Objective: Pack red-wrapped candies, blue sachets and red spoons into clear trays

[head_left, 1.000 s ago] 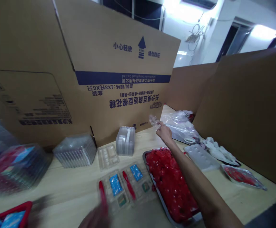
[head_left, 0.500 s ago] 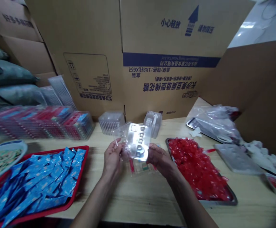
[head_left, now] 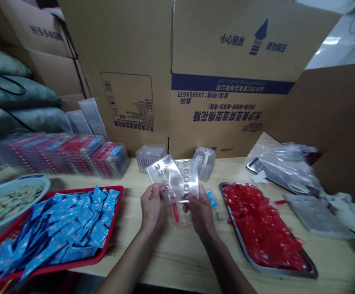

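Observation:
Two clear plastic blister trays are held up over the table, overlapping. My left hand is closed on the left blister tray, which tilts to the left. My right hand pinches the right blister tray, held closer to upright. Below them on the table lies another clear tray with a red strip in it, partly covered by my hands. Just right of my right hand, a small blue packet shows.
A red basket of blue packets lies left, with a bowl of small pieces. Right stands a metal tray of red wrapped pieces. Behind are stacked clear trays, filled packs and a large carton.
The clear plastic held together between my hands has come apart into two overlapping trays, the left one turned leftward. The view has shifted slightly left.

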`<state>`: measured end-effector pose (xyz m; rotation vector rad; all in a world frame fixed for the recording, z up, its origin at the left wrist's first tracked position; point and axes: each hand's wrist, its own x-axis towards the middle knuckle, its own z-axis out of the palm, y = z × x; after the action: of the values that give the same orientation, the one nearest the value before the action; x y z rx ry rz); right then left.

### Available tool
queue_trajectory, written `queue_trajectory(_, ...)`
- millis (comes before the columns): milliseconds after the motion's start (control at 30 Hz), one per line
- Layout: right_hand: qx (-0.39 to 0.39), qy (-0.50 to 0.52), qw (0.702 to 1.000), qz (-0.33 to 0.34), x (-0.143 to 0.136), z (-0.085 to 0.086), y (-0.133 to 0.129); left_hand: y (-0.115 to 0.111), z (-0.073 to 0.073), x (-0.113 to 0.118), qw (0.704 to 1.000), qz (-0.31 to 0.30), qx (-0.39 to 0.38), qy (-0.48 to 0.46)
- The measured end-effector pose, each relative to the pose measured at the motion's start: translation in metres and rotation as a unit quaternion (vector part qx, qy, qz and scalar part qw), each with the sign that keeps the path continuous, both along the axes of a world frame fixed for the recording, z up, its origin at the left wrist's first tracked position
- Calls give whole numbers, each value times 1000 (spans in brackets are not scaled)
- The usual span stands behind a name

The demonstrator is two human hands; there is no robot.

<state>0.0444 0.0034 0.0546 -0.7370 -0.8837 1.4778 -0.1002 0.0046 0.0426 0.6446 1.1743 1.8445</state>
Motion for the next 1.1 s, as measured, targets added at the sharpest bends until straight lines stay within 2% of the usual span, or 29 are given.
queue_trajectory(133, -26, 3, 999, -26, 34, 8, 1, -5, -7, -33, 997, 69, 17, 43)
queue_trajectory(200, -45, 0, 999, -19, 50, 10, 0, -6, -13, -52, 988, 109, -2, 105)
queue_trajectory(267, -55, -5, 998, -7, 58, 11, -2, -7, -20, -65, 969, 140, -53, 197)
queue_trajectory(367, -58, -1, 998, 24, 52, 9, -8, -9, -23, -65, 914, 167, -144, 341)
queue_trajectory(433, -59, 8, 997, 46, 42, 7, -12, -12, -18, -53, 895, 174, -143, 385)
queue_trajectory(467, -58, 12, 997, 56, 37, 5, -13, -15, -13, -45, 906, 156, -121, 375)
queue_trajectory(500, -57, 14, 996, 64, 32, 3, -15, -18, -7, -35, 929, 113, -93, 340)
queue_trajectory(567, -56, 9, 995, 81, 24, -3, -17, -26, 6, -17, 977, -36, -51, 205)
queue_trajectory(633, -49, -33, 995, 78, 20, -10, -21, -33, 18, -2, 985, -155, -41, 61)
queue_trajectory(667, -33, -79, 995, 58, 19, -13, -23, -36, 22, 3, 983, -176, -45, 15)
queue_trajectory(733, 39, -211, 977, -3, 18, -15, -27, -42, 27, 10, 986, -159, -53, -3)
queue_trajectory(800, 142, -354, 923, -46, 19, -12, -32, -48, 29, 16, 989, -133, -51, 36)
queue_trajectory(867, 216, -454, 864, -35, 18, -5, -35, -55, 31, 23, 988, -132, -34, 70)
queue_trajectory(900, 230, -482, 845, -21, 17, -2, -36, -58, 32, 28, 987, -139, -22, 72)
queue_trajectory(967, 223, -487, 844, 17, 14, 2, -36, -62, 35, 35, 987, -158, -1, 40)
queue_trajectory(1100, 158, -368, 910, 106, 7, -4, -36, -62, 40, 41, 979, -168, -5, -114)
